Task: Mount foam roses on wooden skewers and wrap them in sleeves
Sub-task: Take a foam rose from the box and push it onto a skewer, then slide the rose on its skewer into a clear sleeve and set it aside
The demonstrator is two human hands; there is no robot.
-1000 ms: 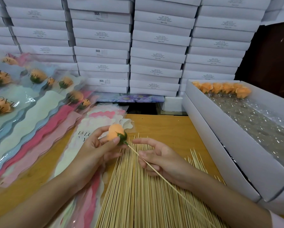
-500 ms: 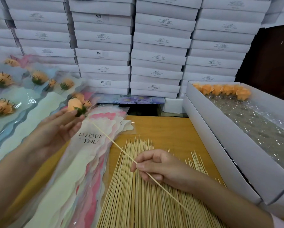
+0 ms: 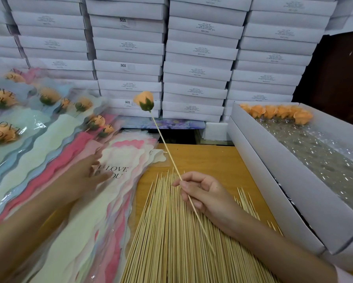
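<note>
Since the earlier frame, the left hand (image 3: 83,176) has released the rose (image 3: 145,101) and dropped onto the sleeves (image 3: 110,211); the right hand (image 3: 204,193) has raised the skewer (image 3: 168,152). Stacked white boxes (image 3: 192,58) fill the background. An open box (image 3: 273,164) at right, cut off by the frame edge, holds loose roses (image 3: 277,112) at its far end. Wrapped roses (image 3: 49,97) at left are blurred. Spare skewers (image 3: 171,242) cover the bench (image 3: 208,160), partly hidden by the right forearm. Left hand: motion-blurred, fingers extended flat on the top sleeve. Right hand: thumb and curled fingers pinch the skewer low down. The rose sits on the skewer tip, in mid-air.
</note>
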